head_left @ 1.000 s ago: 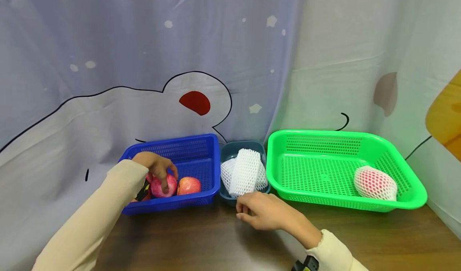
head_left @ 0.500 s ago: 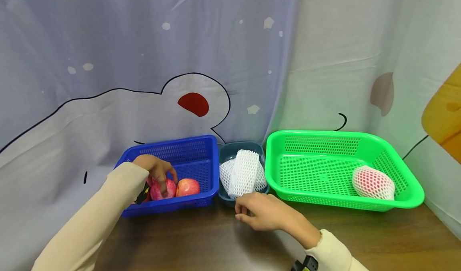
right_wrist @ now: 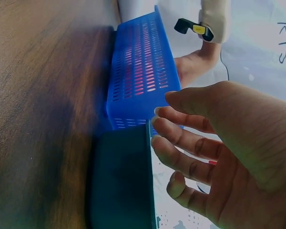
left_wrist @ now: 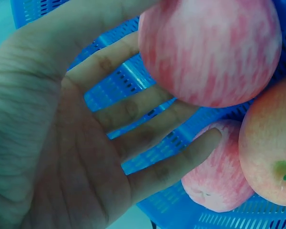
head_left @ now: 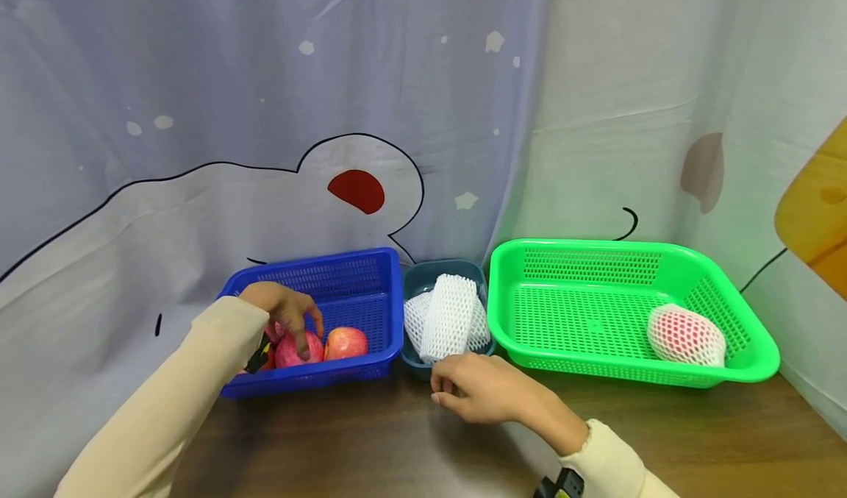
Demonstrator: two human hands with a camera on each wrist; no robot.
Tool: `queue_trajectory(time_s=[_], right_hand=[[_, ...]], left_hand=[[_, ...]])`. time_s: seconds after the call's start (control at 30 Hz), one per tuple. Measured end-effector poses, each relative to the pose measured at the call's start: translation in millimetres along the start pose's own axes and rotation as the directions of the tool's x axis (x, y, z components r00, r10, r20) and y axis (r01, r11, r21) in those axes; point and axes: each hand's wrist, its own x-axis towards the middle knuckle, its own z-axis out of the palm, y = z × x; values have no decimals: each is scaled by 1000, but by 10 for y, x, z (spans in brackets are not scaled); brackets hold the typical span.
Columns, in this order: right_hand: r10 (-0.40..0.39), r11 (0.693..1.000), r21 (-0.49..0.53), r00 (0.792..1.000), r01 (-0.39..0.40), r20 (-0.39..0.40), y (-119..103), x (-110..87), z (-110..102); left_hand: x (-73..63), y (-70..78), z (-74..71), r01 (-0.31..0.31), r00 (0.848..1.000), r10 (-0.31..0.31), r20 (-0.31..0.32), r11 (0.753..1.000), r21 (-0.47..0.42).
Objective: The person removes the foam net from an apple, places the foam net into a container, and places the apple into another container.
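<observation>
My left hand (head_left: 291, 310) reaches down into the blue basket (head_left: 367, 310), its thumb and fingers around a red apple (left_wrist: 209, 62). Beside that fruit lies a yellowish-red apple (head_left: 346, 343); a smaller pink apple (left_wrist: 214, 174) shows under my fingertips in the left wrist view. My right hand (head_left: 486, 388) is at the front rim of the small dark teal bin (head_left: 446, 264), fingers loosely curled and holding nothing. White foam net sleeves (head_left: 450, 318) lie in that bin. My left hand and sleeve partly hide the other fruit in the blue basket.
A green basket (head_left: 582, 314) stands at the right, with a reddish fruit in a white foam net (head_left: 687, 335) in its right end. The baskets stand in a row on a brown wooden table (head_left: 344, 439), against a printed curtain (head_left: 265, 79).
My left hand stays at the apple in the blue basket, with only slight shifts. The right hand has held still by the teal bin. The view has moved a little.
</observation>
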Motion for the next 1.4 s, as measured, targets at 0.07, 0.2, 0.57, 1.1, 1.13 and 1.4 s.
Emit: queue_trajectory(time_s=[0.07, 0.2, 0.57, 1.1, 1.13, 1.4], right_hand=[[4, 1000, 2, 1000, -4, 2, 2, 0, -6], [6, 1000, -7, 1000, -6, -2, 7, -2, -21], [11, 1000, -3, 999, -11, -33, 29, -34, -64], [11, 1000, -5, 993, -12, -115, 61, -90, -117], [11, 1000, -8, 992, -12, -122, 60, -94, -120], [39, 999, -17, 985, -43, -169, 64, -140, -146]], left_hand=[[-10, 11, -8, 7, 1000, -7, -9, 1000, 6], [-15, 24, -18, 15, 1000, -15, -17, 1000, 11], [13, 6, 5, -2, 999, 2, -39, 1000, 22], [2, 3, 21, -94, 983, 114, -144, 986, 135], [-1, 0, 22, -91, 983, 109, -145, 988, 123], [-97, -6, 9, -128, 961, 169, -216, 973, 194]])
